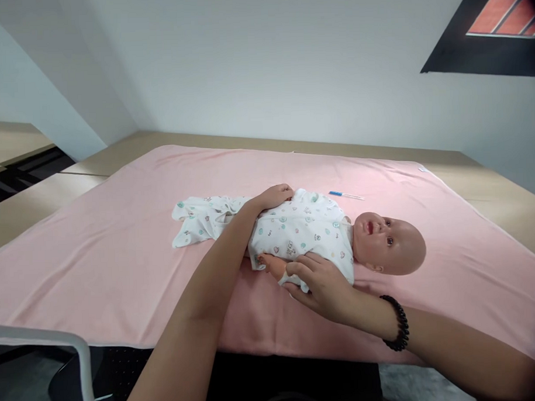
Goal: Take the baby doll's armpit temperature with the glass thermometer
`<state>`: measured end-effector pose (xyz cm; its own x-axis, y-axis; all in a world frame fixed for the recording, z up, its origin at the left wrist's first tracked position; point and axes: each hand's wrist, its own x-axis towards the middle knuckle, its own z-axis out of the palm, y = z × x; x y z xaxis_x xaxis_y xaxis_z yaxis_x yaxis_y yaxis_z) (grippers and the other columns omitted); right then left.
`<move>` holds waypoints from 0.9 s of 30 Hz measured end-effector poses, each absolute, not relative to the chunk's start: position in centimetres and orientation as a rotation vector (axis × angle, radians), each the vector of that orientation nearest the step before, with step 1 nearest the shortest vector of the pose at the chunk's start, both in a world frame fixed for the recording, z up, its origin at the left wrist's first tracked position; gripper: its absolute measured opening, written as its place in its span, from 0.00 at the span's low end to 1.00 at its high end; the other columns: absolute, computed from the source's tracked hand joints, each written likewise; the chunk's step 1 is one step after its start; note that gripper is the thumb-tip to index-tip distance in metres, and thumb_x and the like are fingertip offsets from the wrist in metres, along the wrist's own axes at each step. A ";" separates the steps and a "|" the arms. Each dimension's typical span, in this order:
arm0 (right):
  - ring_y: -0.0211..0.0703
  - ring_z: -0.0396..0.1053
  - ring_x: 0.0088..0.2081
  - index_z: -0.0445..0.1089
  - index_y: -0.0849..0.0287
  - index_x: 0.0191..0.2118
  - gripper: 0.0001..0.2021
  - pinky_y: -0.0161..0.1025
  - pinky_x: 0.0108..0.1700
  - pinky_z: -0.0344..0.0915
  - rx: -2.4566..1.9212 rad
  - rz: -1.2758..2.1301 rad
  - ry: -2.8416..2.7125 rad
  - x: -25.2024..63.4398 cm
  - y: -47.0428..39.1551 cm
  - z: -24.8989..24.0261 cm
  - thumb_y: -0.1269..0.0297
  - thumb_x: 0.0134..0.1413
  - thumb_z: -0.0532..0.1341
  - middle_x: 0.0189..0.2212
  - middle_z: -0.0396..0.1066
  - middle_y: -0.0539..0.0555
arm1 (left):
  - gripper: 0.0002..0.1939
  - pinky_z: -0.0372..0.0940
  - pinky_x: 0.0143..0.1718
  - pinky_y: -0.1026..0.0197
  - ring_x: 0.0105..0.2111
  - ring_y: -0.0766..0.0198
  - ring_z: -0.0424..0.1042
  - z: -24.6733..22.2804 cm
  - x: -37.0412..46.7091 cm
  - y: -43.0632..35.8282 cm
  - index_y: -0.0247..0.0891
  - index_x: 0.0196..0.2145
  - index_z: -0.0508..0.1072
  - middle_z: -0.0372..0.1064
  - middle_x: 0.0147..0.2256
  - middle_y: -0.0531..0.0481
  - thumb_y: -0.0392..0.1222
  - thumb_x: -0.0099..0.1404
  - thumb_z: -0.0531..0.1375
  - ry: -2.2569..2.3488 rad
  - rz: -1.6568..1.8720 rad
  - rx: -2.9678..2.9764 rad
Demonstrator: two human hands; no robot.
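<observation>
A baby doll [389, 243] lies on its back with its head to the right, dressed in a white patterned top [301, 223]. My right hand [323, 283], with a beaded bracelet at the wrist, is closed on the cuff of the doll's near sleeve [299, 281]. Out of that cuff comes the doll's small hand and forearm [274, 266]. Reaching across the doll's body, my left hand [275, 196] rests at its far side with curled fingers; what they hold, if anything, is hidden. White patterned pants [202, 217] cover the leg end at left.
A pink blanket [132, 228] covers most of the wooden table [490, 187]. Beyond the doll's shoulder lies a slim blue and white stick [346, 195]. A grey metal chair frame [82, 353] stands at the lower left. A white wall [267, 66] rises behind the table.
</observation>
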<state>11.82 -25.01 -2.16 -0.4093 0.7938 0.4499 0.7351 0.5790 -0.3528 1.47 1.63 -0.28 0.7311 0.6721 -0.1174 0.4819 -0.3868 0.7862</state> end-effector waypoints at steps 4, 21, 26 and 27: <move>0.47 0.65 0.37 0.66 0.54 0.50 0.08 0.43 0.40 0.65 -1.195 0.085 -2.233 11.9 -24.9 -2.3 0.65 0.67 0.60 0.37 0.70 0.52 | 0.20 0.64 0.51 0.54 0.49 0.54 0.71 -0.2 1.5 1.6 0.41 0.47 0.72 0.73 0.50 0.44 0.56 0.67 0.54 0.870 0.272 2.072; 0.47 0.65 0.38 0.64 0.54 0.57 0.13 0.42 0.41 0.64 -1.220 0.059 -2.272 11.9 -25.0 -1.9 0.64 0.70 0.58 0.38 0.70 0.52 | 0.20 0.64 0.54 0.55 0.50 0.54 0.71 0.2 1.4 1.3 0.41 0.47 0.72 0.73 0.51 0.45 0.57 0.67 0.53 0.866 0.269 2.063; 0.47 0.65 0.37 0.66 0.56 0.48 0.05 0.43 0.40 0.65 -1.193 0.036 -2.276 11.9 -25.0 -2.0 0.64 0.70 0.57 0.37 0.70 0.53 | 0.19 0.64 0.53 0.54 0.48 0.55 0.71 -0.1 1.5 1.5 0.41 0.46 0.72 0.74 0.48 0.45 0.56 0.67 0.53 0.865 0.278 2.066; 0.47 0.66 0.37 0.66 0.57 0.46 0.04 0.43 0.41 0.65 -1.192 0.053 -2.262 11.9 -25.0 -2.0 0.64 0.70 0.57 0.37 0.71 0.53 | 0.19 0.64 0.53 0.53 0.48 0.55 0.71 -0.1 1.5 1.5 0.41 0.46 0.72 0.74 0.48 0.45 0.56 0.67 0.53 0.865 0.279 2.066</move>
